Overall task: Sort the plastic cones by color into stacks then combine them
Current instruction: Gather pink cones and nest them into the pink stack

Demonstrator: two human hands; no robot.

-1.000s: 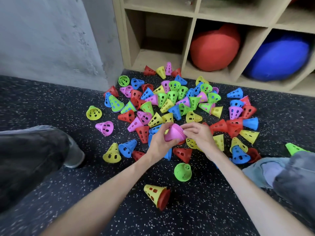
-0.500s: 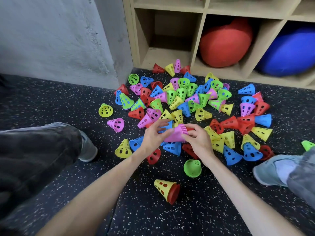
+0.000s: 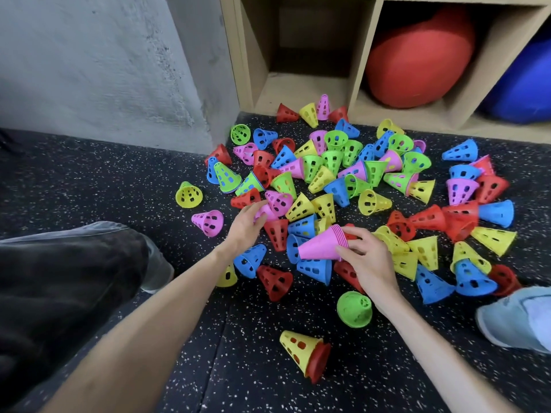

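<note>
- Two hands worked the pile: the right hand (image 3: 365, 257) gripped a nested stack of pink plastic cones (image 3: 323, 245) by its wide end, held just above the heap.
- Left hand (image 3: 249, 223), fingers curled, touched a loose pink perforated cone (image 3: 265, 210).
- Risk: one-handed grip could let the stack slide apart.

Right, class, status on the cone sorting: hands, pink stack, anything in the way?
Right hand grips pink stack. Left hand on loose pink cone, grip unclear. Mixed cones crowd around it.
</note>
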